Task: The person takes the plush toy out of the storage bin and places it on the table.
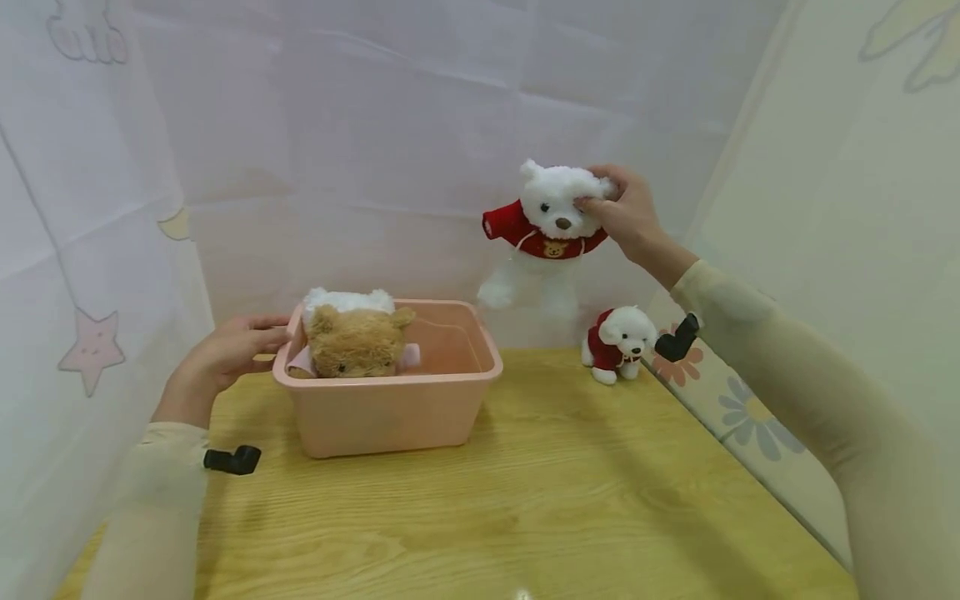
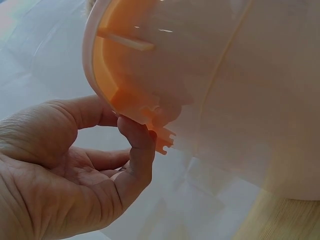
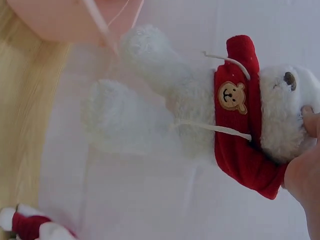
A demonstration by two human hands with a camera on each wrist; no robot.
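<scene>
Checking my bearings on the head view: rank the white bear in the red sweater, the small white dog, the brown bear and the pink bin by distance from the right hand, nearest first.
1. White bear in the red sweater: gripped by the head in the right hand, held up in the air.
2. Small white dog: on the table below that hand, far right.
3. Pink bin: left of centre on the table.
4. Brown bear: inside the bin's left end.
</scene>
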